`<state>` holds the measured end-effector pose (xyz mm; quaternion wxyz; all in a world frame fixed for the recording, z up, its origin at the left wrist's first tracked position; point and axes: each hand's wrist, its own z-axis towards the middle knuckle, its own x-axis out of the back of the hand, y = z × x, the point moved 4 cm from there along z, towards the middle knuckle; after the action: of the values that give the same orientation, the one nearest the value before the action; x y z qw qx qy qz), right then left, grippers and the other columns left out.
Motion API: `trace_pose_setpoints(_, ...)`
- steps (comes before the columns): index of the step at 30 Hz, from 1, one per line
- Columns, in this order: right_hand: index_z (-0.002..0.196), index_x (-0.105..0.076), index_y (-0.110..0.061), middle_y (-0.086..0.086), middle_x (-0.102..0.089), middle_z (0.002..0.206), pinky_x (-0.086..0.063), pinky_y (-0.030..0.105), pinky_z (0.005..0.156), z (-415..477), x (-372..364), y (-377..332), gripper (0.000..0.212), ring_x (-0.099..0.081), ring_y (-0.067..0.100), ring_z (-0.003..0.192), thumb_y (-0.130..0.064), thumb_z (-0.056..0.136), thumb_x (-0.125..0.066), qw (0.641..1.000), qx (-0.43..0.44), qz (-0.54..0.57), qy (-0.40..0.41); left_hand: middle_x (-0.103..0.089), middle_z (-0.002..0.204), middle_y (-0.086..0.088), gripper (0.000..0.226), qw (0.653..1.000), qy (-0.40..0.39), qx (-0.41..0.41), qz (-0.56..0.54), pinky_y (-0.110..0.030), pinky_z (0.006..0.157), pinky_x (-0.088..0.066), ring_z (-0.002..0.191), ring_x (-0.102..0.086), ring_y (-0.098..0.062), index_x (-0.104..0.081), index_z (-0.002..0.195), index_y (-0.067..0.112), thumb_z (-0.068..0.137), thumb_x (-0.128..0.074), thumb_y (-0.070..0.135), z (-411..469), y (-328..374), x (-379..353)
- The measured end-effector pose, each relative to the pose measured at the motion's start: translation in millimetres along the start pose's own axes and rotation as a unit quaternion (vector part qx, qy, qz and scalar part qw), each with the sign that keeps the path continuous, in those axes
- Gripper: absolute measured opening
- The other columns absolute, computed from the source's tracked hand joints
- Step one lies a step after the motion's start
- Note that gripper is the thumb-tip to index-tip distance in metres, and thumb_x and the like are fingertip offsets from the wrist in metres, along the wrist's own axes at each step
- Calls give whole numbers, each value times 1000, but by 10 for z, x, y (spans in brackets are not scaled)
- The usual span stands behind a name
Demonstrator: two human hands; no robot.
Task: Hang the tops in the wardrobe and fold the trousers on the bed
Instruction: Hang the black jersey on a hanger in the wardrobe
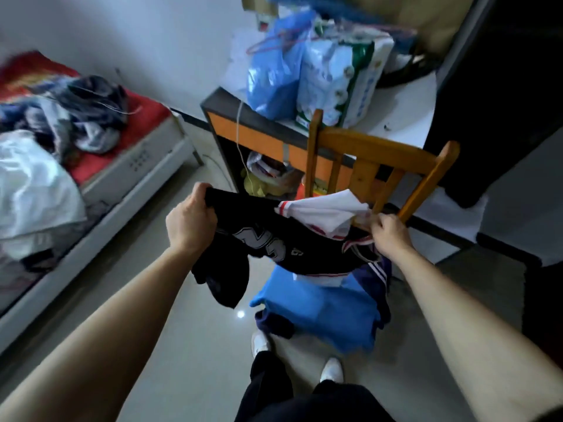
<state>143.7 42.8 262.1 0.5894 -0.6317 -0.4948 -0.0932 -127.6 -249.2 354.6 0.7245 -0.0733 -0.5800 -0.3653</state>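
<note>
I hold a black jersey (pixel 265 236) with grey print stretched between both hands above a wooden chair (pixel 380 159). My left hand (pixel 190 220) grips its left edge. My right hand (pixel 390 236) pinches its right edge by the chair's back post. A white top with red trim (pixel 326 213) lies across the jersey's upper right. Under them on the chair seat sit a blue garment (pixel 323 312) and dark navy trousers with white stripes (pixel 377 275). The bed (pixel 143 159) with a red cover stands at the left, piled with crumpled clothes (pixel 88 114).
A dark and orange cabinet (pixel 259 138) stands behind the chair, with a blue plastic bag (pixel 274 77) and a pack of paper rolls (pixel 338 83) on top. A dark wardrobe side (pixel 502 102) rises at the right. My white shoes (pixel 332 370) stand on the tiled floor.
</note>
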Motion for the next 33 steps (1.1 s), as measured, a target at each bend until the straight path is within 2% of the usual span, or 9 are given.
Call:
trace_pose_setpoints(4, 78, -59, -14, 7, -72, 96, -48, 33, 90, 43, -48, -823, 50, -64, 26, 91, -41, 108, -30, 986, 29, 167, 9, -67, 91, -25, 29, 992, 44, 117, 30, -41, 66, -43, 81, -63, -45, -54, 112, 19, 84, -52, 10, -319, -693, 723)
trace_pose_setpoints(7, 71, -58, -16, 2, -68, 75, -49, 23, 72, -220, -361, -1472, 44, -62, 14, 68, -35, 107, -39, 975, 114, 175, -79, -67, 91, -26, 31, 981, 79, 178, 24, -41, 68, -41, 85, -63, -45, -59, 113, 17, 84, -53, 12, -660, -1086, 1284)
trace_pose_setpoints(12, 93, -64, -15, -1, -66, 81, -48, 28, 72, -1144, -1250, -2169, 10, -63, 21, 80, -23, 98, -61, 946, 223, 93, -215, -69, 93, -19, 46, 967, 193, 163, -36, -43, 77, -47, 89, -63, -39, -63, 110, 17, 70, -41, 23, -832, -1282, 2412)
trace_pose_setpoints(17, 146, -40, -29, 0, -54, 125, -50, 29, 88, -2397, -2126, -2940, 68, -62, 13, 97, -29, 87, -73, 875, 374, -54, -301, -69, 84, -2, 42, 948, 275, 89, -136, -35, 72, -49, 75, -64, -26, -68, 105, 18, 70, -44, 15, -1092, -1512, 3477)
trace_pose_setpoints(22, 159, -8, -31, 10, -24, 155, -34, 35, 113, -3538, -2857, -3728, 95, -37, 25, 138, -15, 86, -67, 837, 454, -18, -304, -68, 82, 3, 38, 927, 320, 21, -195, -32, 65, -50, 71, -62, -21, -65, 103, 20, 73, -45, 7, -1628, -2025, 4291)
trace_pose_setpoints(24, 156, -27, -19, 15, -30, 154, -33, 40, 114, -3902, -3098, -3965, 80, -34, 30, 140, -21, 88, -69, 826, 481, -27, -293, -65, 81, 14, 37, 921, 329, 9, -206, -25, 64, -47, 69, -60, -10, -65, 102, 21, 74, -46, 5, -1836, -2258, 4532)
trace_pose_setpoints(27, 123, -62, -7, 20, -62, 127, -48, 49, 98, -4308, -3344, -4182, 33, -59, 35, 114, -21, 93, -63, 839, 420, 11, -346, -65, 81, 13, 31, 917, 357, 30, -177, -16, 65, -44, 69, -56, 1, -65, 100, 21, 77, -47, 10, -2160, -2664, 4770)
trace_pose_setpoints(29, 121, -63, -4, 16, -69, 116, -53, 50, 94, -4507, -3380, -4270, 31, -65, 27, 100, -19, 95, -58, 827, 394, 106, -388, -66, 82, 10, 30, 910, 376, 91, -147, -15, 68, -44, 73, -57, -1, -65, 99, 21, 76, -46, 18, -2411, -3007, 4836)
trace_pose_setpoints(33, 124, -64, -2, 12, -69, 122, -55, 27, 91, -4725, -3404, -4585, 28, -68, 18, 105, -7, 98, -53, 763, 344, 288, -466, -69, 85, 8, 20, 878, 357, 284, -146, -28, 78, -47, 88, -64, -17, -66, 89, 28, 81, -50, 19, -2970, -3776, 4739)
